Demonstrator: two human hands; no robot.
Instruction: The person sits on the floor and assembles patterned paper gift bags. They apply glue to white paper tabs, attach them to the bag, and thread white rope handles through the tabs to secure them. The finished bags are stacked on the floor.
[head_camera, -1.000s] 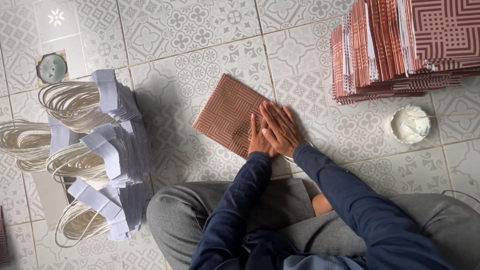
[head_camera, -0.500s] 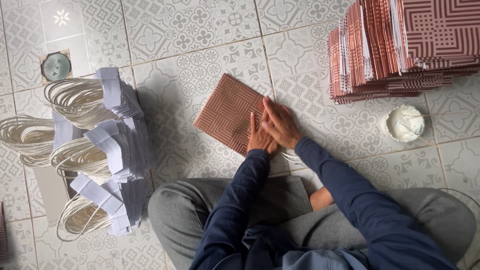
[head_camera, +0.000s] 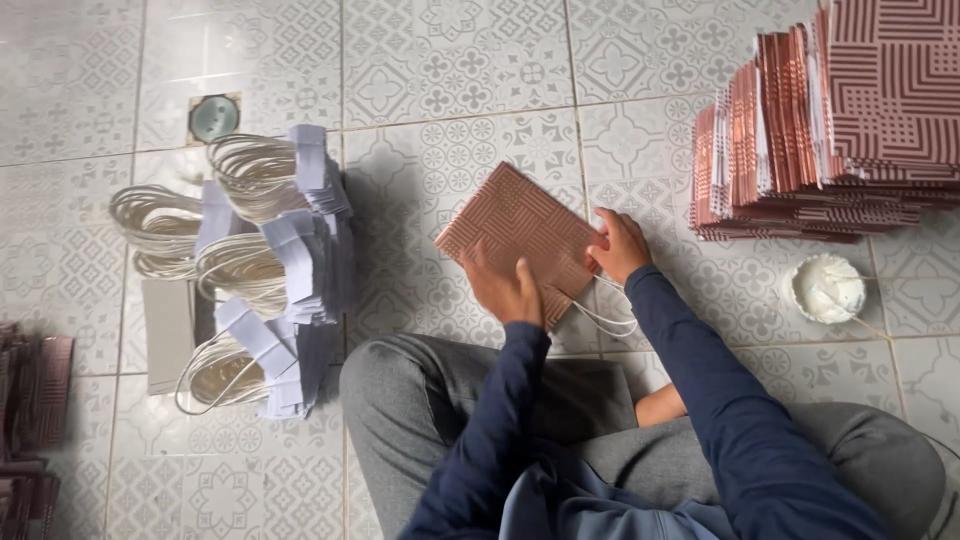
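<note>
Bag work is in hand here, it seems: a flat brown paper bag (head_camera: 520, 225) with a line pattern lies on the tiled floor (head_camera: 450, 80), and both hands are on it. The left hand (head_camera: 503, 290) rests on the near edge of the bag. Its fingers are bent, but I cannot tell if they pinch the bag or only press it down. The right hand (head_camera: 620, 245) grasps the bag's right edge with curled fingers. A white cord handle (head_camera: 610, 318) sticks out of the bag, just below the right hand.

I think the step is fixing or flattening the end with the handle. A next move would call for a firm hold on both edges, so the bag stays flat and the cord does not slip.

Well to the right of the right hand stands a tall stack of bags (head_camera: 800, 170), with a small white bowl (head_camera: 828, 288) near it. Well to the left of the left hand lie piles of cord handles (head_camera: 265, 250).
</note>
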